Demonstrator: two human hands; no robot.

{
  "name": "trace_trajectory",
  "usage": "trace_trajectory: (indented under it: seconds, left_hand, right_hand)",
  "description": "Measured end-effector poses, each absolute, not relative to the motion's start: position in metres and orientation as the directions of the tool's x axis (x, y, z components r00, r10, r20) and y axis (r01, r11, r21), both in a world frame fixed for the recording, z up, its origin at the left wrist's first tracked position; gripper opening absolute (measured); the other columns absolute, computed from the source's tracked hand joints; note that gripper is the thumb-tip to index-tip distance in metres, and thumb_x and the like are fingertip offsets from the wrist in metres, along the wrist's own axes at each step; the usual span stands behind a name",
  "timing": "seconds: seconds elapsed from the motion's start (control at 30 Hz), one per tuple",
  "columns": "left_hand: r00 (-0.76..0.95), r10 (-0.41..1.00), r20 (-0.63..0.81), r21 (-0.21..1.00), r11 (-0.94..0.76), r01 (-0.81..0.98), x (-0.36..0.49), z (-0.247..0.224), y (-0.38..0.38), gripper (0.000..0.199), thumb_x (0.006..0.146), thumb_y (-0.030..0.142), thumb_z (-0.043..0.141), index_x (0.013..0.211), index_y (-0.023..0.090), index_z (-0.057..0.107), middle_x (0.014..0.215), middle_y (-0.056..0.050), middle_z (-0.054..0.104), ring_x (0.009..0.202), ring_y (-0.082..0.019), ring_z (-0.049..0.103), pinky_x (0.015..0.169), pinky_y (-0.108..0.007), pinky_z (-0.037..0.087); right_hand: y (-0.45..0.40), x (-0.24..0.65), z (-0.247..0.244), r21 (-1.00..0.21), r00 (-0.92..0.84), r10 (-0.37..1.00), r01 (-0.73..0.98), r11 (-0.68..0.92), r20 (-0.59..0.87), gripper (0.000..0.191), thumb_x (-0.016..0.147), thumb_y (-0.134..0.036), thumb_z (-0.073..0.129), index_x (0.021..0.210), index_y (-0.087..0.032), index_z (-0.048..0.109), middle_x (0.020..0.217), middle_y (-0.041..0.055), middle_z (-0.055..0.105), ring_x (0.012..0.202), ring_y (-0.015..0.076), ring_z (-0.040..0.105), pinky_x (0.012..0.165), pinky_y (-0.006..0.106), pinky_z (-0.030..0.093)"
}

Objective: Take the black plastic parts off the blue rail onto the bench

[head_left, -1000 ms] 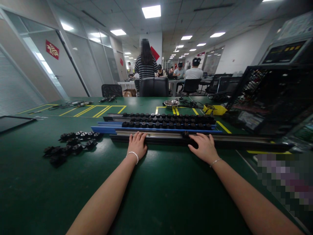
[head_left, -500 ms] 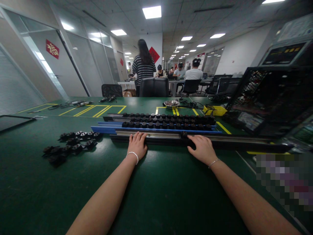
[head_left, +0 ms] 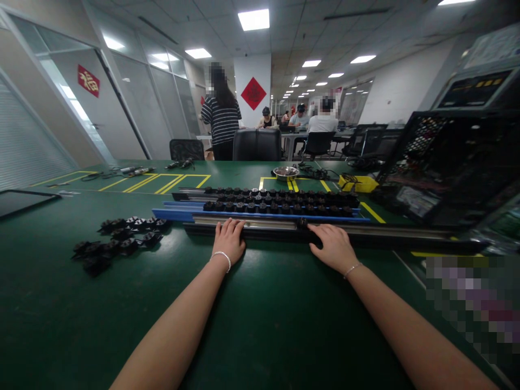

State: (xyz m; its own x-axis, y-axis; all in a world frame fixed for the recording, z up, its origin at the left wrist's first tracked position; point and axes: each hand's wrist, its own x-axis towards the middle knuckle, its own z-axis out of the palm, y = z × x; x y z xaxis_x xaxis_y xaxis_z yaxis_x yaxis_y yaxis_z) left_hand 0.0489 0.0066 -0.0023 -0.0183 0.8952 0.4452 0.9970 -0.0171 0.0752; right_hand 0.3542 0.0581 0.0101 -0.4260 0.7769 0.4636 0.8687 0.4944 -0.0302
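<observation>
A long black rail [head_left: 268, 233] with a silvery channel lies crosswise before me. My left hand [head_left: 228, 241] rests on its left part, fingers apart, holding nothing. A small black module [head_left: 302, 222] sits in the channel. Against its right side are the fingertips of my right hand [head_left: 333, 245], which lies over the rail with fingers spread. Behind runs a blue rail [head_left: 179, 213] beside a row of black modules [head_left: 262, 208], with another such row farther back. Several loose black modules [head_left: 127, 245] lie to the left.
A metal bowl [head_left: 286, 172], cables and a yellow box [head_left: 358, 183] are at the back of the green table [head_left: 260, 325]. A large black case [head_left: 459, 162] stands at the right. A striped-shirted person [head_left: 223, 116] stands beyond the table, near a chair [head_left: 257, 144].
My right hand has moved slightly left along the rail, and the small module has shifted left with it. My left hand stays put. The standing person has moved left.
</observation>
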Motion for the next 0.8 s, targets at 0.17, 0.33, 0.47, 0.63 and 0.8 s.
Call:
trace_trajectory:
  seconds: [0.17,0.33,0.47,0.63,0.8]
  left_hand:
    - [-0.025,0.898,0.439,0.079,-0.011,0.997,0.049,-0.001,0.006,0.054,0.074,0.024,0.046,0.128,0.026,0.04,0.13,-0.005,0.047,0.128,-0.023,0.028,0.11,-0.048,0.013]
    - [-0.024,0.897,0.442,0.076,-0.011,0.997,0.05,-0.001,0.007,0.055,0.073,0.024,0.047,0.128,0.025,0.041,0.13,-0.005,0.047,0.128,-0.023,0.029,0.109,-0.048,0.013]
    - [-0.022,0.895,0.445,0.071,-0.011,0.997,0.05,-0.002,0.007,0.055,0.073,0.024,0.047,0.128,0.026,0.04,0.13,-0.005,0.047,0.128,-0.023,0.029,0.109,-0.048,0.013]
    - [-0.03,0.899,0.436,0.074,-0.003,0.997,0.051,-0.001,0.006,0.055,0.073,0.024,0.047,0.128,0.026,0.04,0.131,-0.005,0.047,0.128,-0.023,0.029,0.11,-0.048,0.012]
    - [-0.03,0.9,0.436,0.078,-0.005,0.997,0.05,-0.002,0.007,0.055,0.073,0.024,0.046,0.128,0.026,0.04,0.131,-0.005,0.047,0.128,-0.023,0.029,0.11,-0.048,0.012]
  right_hand:
    - [0.058,0.352,0.011,-0.032,-0.428,0.782,0.869,0.493,0.453,0.047,0.074,-0.035,0.048,0.119,-0.024,0.051,0.111,0.0061,0.06,0.108,0.0246,0.047,0.092,0.042,0.03]
    - [0.059,0.348,0.014,-0.05,-0.442,0.787,0.859,0.51,0.431,0.046,0.074,-0.034,0.047,0.119,-0.024,0.051,0.11,0.0056,0.06,0.107,0.0241,0.048,0.092,0.042,0.031]
    - [0.061,0.343,0.017,-0.041,-0.485,0.783,0.84,0.541,0.389,0.047,0.074,-0.03,0.048,0.12,-0.024,0.05,0.111,0.0056,0.061,0.107,0.0233,0.048,0.092,0.041,0.032]
    - [0.064,0.336,0.026,-0.029,-0.526,0.777,0.822,0.569,0.345,0.044,0.073,-0.025,0.05,0.117,-0.022,0.052,0.111,0.0064,0.061,0.105,0.022,0.05,0.09,0.039,0.035]
    - [0.066,0.329,0.032,-0.043,-0.543,0.776,0.81,0.584,0.322,0.042,0.072,-0.024,0.051,0.114,-0.023,0.055,0.111,0.0062,0.061,0.107,0.0219,0.049,0.091,0.039,0.035]
